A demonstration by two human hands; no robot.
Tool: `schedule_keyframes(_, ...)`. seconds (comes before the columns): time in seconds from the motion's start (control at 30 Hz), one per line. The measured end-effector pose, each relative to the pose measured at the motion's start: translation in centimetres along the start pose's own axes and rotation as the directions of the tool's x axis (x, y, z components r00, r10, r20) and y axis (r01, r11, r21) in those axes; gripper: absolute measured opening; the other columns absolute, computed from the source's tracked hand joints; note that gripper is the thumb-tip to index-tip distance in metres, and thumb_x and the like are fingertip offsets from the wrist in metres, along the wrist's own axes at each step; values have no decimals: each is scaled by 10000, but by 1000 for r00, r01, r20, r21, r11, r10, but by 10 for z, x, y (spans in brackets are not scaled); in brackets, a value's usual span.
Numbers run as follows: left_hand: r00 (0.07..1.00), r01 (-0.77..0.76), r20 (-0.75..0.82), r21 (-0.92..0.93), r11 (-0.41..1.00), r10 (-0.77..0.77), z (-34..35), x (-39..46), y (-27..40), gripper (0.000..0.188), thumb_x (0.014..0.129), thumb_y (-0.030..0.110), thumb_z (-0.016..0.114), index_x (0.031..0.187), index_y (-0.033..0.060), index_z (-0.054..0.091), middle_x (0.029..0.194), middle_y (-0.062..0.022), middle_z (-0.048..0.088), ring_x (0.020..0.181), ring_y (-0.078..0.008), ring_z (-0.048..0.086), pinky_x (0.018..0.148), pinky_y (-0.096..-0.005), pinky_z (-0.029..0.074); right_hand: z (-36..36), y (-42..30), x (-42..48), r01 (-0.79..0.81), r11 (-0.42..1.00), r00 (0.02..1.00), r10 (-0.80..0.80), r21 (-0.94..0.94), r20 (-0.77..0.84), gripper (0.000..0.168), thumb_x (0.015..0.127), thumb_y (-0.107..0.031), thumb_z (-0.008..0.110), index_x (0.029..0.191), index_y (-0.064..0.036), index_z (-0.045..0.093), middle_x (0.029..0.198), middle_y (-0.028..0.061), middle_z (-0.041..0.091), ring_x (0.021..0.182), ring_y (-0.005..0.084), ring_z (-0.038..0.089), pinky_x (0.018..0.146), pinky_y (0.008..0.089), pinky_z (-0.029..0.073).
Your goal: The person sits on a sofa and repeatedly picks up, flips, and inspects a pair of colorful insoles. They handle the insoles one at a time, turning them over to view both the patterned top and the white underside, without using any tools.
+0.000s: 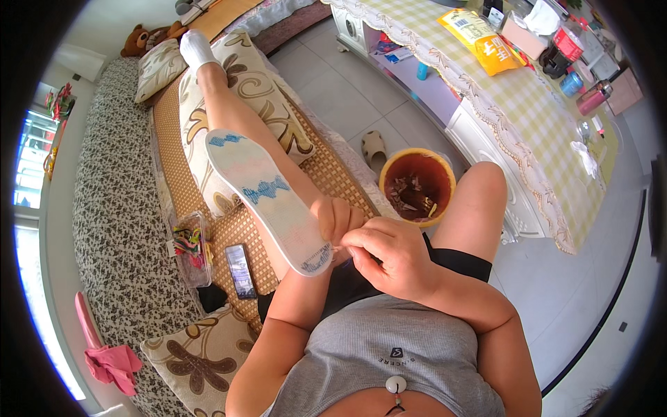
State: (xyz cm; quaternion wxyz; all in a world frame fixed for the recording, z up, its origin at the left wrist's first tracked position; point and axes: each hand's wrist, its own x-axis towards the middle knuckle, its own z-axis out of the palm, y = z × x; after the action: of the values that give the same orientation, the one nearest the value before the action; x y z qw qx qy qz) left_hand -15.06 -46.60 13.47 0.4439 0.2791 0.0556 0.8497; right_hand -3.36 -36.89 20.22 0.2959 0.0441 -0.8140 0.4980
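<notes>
A white shoe insole point(271, 200) with blue stitched bands and faint pink markings lies over my outstretched leg. My left hand point(336, 219) holds the insole by its edge near the lower end, where darker blue stitching shows. Right beside it, my right hand point(391, 253) has thumb and forefinger pinched together at the insole's edge. A fine pinkish thread seems to run between the fingertips and the insole; whether a needle is there I cannot tell.
On the woven mat are a plastic box point(194, 250) of colored thread skeins and a smartphone point(241, 271). Patterned cushions point(208, 359) lie along the sofa. A yellow-rimmed bin point(384, 182) and a clog point(373, 148) stand on the floor beside a cloth-covered table point(521, 114) holding bottles and a snack bag.
</notes>
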Motion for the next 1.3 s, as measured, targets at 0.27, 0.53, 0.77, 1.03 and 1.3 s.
schedule_keyframes(0.27, 994, 38, -110, 224, 974, -13, 0, 3, -1, 314, 807, 195, 693, 610, 72, 481, 613, -52, 497, 565, -180, 436, 540, -291, 387, -7, 10, -3, -163, 984, 987, 163, 71, 10, 163, 760, 45, 636, 908, -24, 632, 761, 92, 618, 638, 235, 606, 571, 313, 478)
schedule_keyframes(0.53, 865, 371, -476, 396, 840, -158, 0, -2, -9, 90, 820, 5, 671, 907, -16, 664, 864, -87, 673, 732, -129, 594, 693, -275, 492, -25, 67, -33, -602, 410, 728, 634, 685, 260, 109, 875, -48, 604, 972, -10, 637, 783, -21, 572, 644, 48, 468, 579, 191, 371)
schedule_keyframes(0.77, 846, 412, -506, 422, 808, -167, 9, 0, -11, 74, 828, -26, 660, 902, -22, 666, 832, -71, 667, 721, -115, 585, 663, -244, 484, -20, 78, -45, -562, 334, 726, 638, 757, 258, 126, 863, -63, 606, 983, -39, 637, 817, -3, 590, 639, 56, 465, 552, 200, 360)
schedule_keyframes(1.03, 855, 399, -482, 376, 836, -191, 3, -5, -8, 80, 854, -8, 651, 926, -40, 654, 839, -55, 650, 758, -112, 579, 712, -252, 485, -19, 80, -46, -535, 340, 763, 588, 773, 270, 114, 859, -66, 607, 963, -44, 648, 877, 13, 619, 671, 70, 492, 570, 219, 382)
schedule_keyframes(1.3, 887, 341, -438, 406, 848, -147, 1, -7, -11, 119, 835, -32, 653, 953, -35, 664, 913, -96, 686, 802, -135, 626, 729, -273, 517, -10, 76, -50, -470, 305, 754, 626, 828, 197, 101, 876, -49, 592, 954, -12, 644, 844, -7, 598, 706, 54, 493, 618, 206, 380)
